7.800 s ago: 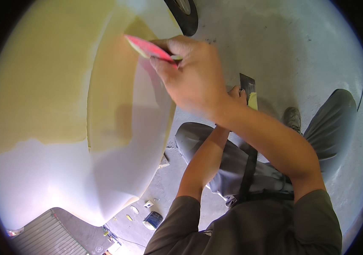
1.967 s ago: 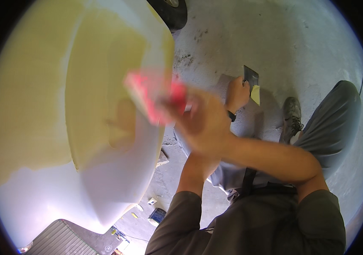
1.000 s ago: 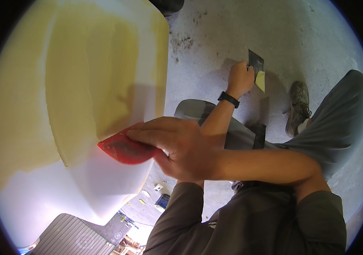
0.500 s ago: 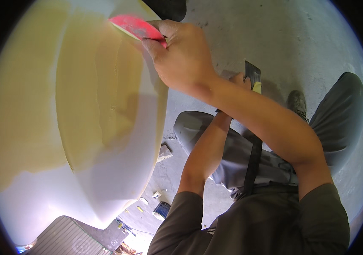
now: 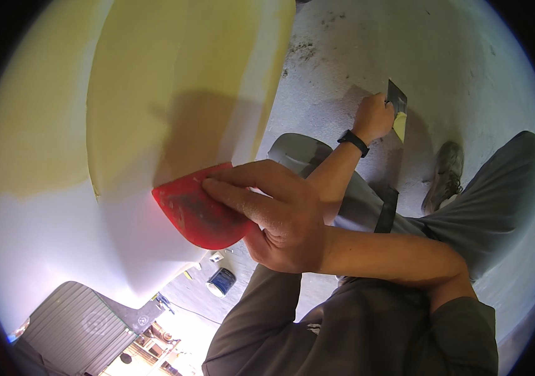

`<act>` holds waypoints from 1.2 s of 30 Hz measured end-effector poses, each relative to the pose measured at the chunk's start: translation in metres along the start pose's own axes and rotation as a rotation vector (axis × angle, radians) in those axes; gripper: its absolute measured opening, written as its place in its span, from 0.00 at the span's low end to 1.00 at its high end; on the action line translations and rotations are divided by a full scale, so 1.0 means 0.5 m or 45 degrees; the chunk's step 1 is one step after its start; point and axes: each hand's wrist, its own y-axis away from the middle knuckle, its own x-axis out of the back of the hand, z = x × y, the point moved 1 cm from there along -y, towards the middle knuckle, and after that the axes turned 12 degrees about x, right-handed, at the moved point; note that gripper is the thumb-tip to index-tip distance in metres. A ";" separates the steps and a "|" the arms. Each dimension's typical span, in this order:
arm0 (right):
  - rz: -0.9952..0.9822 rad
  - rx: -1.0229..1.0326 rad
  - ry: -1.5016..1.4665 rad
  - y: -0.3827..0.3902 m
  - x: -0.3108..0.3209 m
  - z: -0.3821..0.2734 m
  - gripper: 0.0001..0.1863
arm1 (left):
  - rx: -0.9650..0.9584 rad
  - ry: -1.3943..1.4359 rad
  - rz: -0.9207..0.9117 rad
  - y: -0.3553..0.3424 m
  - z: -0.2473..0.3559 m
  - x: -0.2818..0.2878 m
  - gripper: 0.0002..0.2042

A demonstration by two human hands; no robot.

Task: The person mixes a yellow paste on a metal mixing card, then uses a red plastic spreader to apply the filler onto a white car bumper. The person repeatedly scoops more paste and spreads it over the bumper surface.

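A large curved panel (image 5: 42,175) fills the left side, coated in yellowish filler over much of its upper part and white lower down. My right hand (image 5: 277,216) pinches a red flexible spreader (image 5: 189,210), smeared with grey, against the panel where the yellow gives way to white. Its shadow falls on the filler above. My left hand (image 5: 372,118), a black watch on its wrist, grips a dark flat blade (image 5: 397,94) with a pale yellow patch of paste at its lower end, held out over the concrete floor beyond my knee.
Grey concrete floor (image 5: 461,75) lies to the right, under my bent legs and shoe (image 5: 442,175). A dark can (image 5: 220,282) and small scraps sit below the panel. A ribbed grey surface (image 5: 79,326), a cable and a bright cluttered patch show at the lower left.
Since half a second ago my right hand with the spreader has swung from the panel's top down to its middle. My left hand and blade have shifted right and slightly up in the view.
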 end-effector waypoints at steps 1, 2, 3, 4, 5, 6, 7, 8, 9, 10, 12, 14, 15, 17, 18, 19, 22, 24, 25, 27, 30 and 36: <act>-0.014 0.005 -0.025 0.004 0.002 0.003 0.22 | 0.004 0.012 0.003 0.000 0.000 -0.002 0.14; -0.017 0.057 -0.043 0.005 0.009 0.005 0.22 | 0.010 0.024 0.007 0.001 -0.001 -0.002 0.14; -0.133 0.003 -0.107 0.004 0.021 0.012 0.21 | 0.033 0.020 0.015 0.005 -0.002 -0.002 0.14; -0.238 0.000 -0.165 -0.002 0.046 0.026 0.21 | 0.016 0.043 0.033 0.010 -0.003 0.001 0.14; -0.340 0.007 -0.222 -0.007 0.077 0.031 0.20 | 0.012 0.051 0.058 0.017 -0.001 0.002 0.14; -0.447 -0.126 -0.156 -0.013 0.113 0.034 0.17 | 0.008 0.055 0.071 0.027 -0.002 0.009 0.13; -0.387 -0.196 -0.212 -0.023 0.154 0.035 0.15 | 0.054 0.256 0.046 0.038 -0.001 0.018 0.14; -0.427 -0.389 -0.079 -0.027 0.195 0.034 0.13 | 0.091 0.453 -0.001 0.054 -0.001 0.030 0.15; -0.407 -0.624 -0.125 -0.045 0.251 0.042 0.14 | 0.126 0.653 -0.048 0.070 0.002 0.045 0.16; -0.354 -0.768 -0.137 -0.060 0.301 0.041 0.14 | 0.154 0.852 -0.098 0.089 0.007 0.062 0.16; -0.354 -0.558 0.056 -0.099 0.380 0.039 0.15 | 0.188 1.251 -0.214 0.122 0.026 0.100 0.18; -0.458 -0.254 0.386 -0.134 0.427 0.036 0.15 | 0.206 1.569 -0.300 0.159 0.057 0.137 0.16; -0.522 -0.094 0.535 -0.148 0.441 0.030 0.16 | 0.226 1.697 -0.333 0.178 0.075 0.154 0.18; -0.871 0.181 0.851 -0.162 0.458 0.029 0.19 | 0.148 1.958 -0.374 0.208 0.115 0.171 0.19; -0.989 0.401 0.924 -0.162 0.461 0.031 0.20 | 0.073 2.093 -0.397 0.226 0.131 0.178 0.19; -1.058 0.447 0.900 -0.158 0.465 0.036 0.21 | 0.084 1.658 -0.173 0.244 0.139 0.185 0.19; -1.073 0.632 0.785 -0.129 0.473 0.066 0.22 | -0.172 1.346 0.128 0.268 0.160 0.194 0.17; -0.998 0.632 0.773 -0.114 0.488 0.084 0.22 | -0.209 0.857 0.403 0.272 0.157 0.207 0.17; -1.001 0.598 0.821 -0.109 0.495 0.091 0.22 | -0.232 0.527 0.523 0.271 0.154 0.215 0.17; -0.989 0.477 0.908 -0.111 0.510 0.108 0.25 | -0.194 0.561 0.503 0.265 0.136 0.231 0.16; -0.772 -0.055 0.841 -0.136 0.519 0.129 0.15 | 0.031 1.537 0.157 0.234 0.095 0.222 0.15; -0.074 -0.464 0.179 -0.162 0.375 0.158 0.13 | 0.321 1.693 -0.212 0.142 -0.064 0.091 0.13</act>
